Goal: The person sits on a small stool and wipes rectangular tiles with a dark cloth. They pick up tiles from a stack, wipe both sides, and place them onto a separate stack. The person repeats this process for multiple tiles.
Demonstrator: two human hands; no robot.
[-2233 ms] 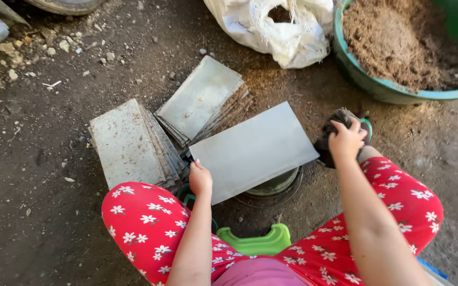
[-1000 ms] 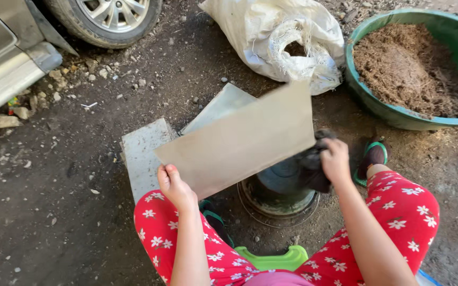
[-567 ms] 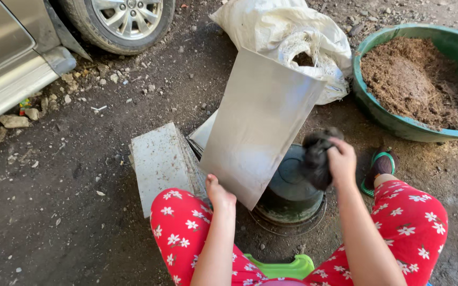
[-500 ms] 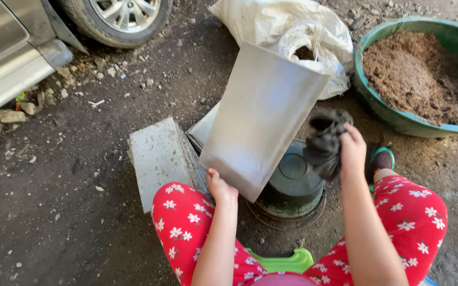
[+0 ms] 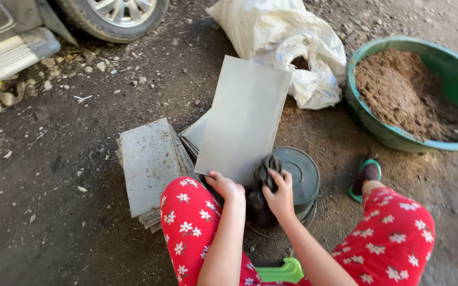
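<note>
My left hand (image 5: 225, 185) grips the near edge of a flat grey sheet (image 5: 245, 119) and holds it up lengthwise, pointing away from me. My right hand (image 5: 279, 196) is shut on a dark crumpled cloth (image 5: 263, 177), pressed at the sheet's near right corner. Under the hands stands a round dark lidded pot (image 5: 300, 175). A stack of similar grey sheets (image 5: 149, 164) lies on the dirt to the left, with another stack (image 5: 197, 135) partly hidden behind the held sheet.
A green basin (image 5: 451, 74) full of brown soil stands at the right. A white sack (image 5: 287, 42) lies at the back. A car wheel (image 5: 117, 13) and sill are at the top left. My red flowered trousers (image 5: 192, 217) and a green stool (image 5: 279, 273) are below.
The sheet has been turned from crosswise to lengthwise and lowered. My right hand with the cloth has come in to its near corner. The view shifted toward the car.
</note>
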